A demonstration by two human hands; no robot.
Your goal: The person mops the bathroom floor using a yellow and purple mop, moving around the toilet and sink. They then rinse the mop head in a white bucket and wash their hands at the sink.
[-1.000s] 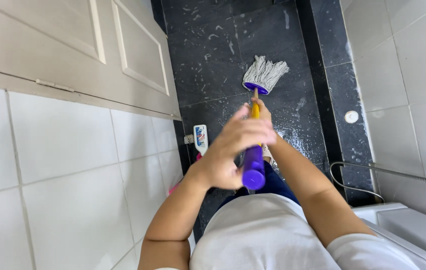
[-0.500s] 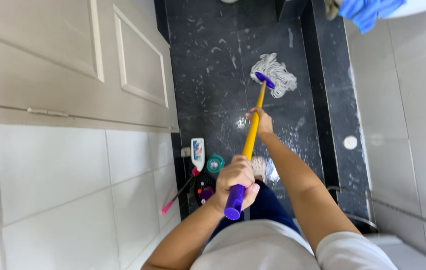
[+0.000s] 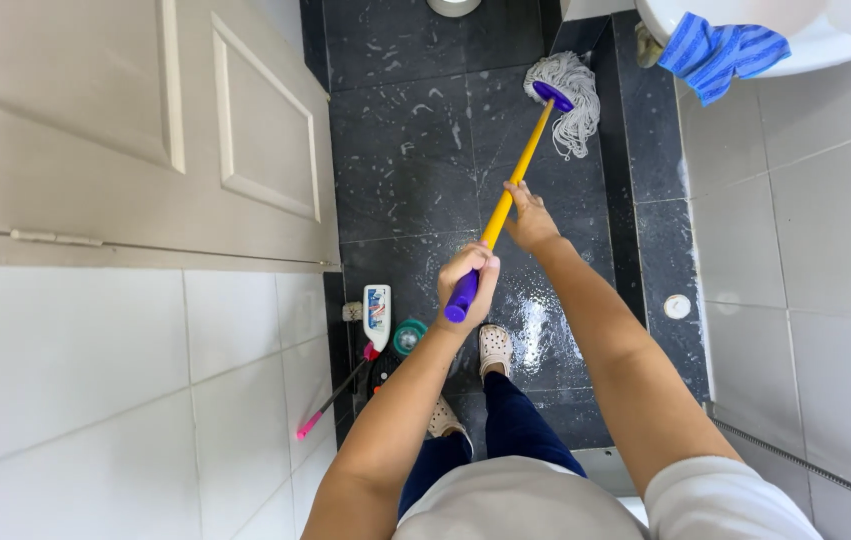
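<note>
Yellow and purple, the mop [image 3: 517, 185] is held in both hands and slants from the person's chest down to the floor [image 3: 415, 170], where its white string head [image 3: 570, 105] rests on the wet dark tiles near the far wall, just below the blue cloth [image 3: 720, 55] that hangs over a white rim. The left hand [image 3: 470, 285] has its fingers closed around the purple end grip; the right hand [image 3: 528, 218], farther down, has its fingers curled about the yellow shaft, so the handle runs through both fists and the head lies well beyond them. By the look of it, this is the wiping stroke at its far reach: arms out, strings spread on the tiles, wet streaks across the floor nearer the feet. Drawing the head back would likely call for a steady pull with both grips kept firm, and care on the slick floor. Beside the left foot, against the door [image 3: 145, 130], stand a white bottle [image 3: 376, 315], a teal lid [image 3: 408, 335] and a pink-handled brush [image 3: 330, 405], close enough for the handle's end to knock.
</note>
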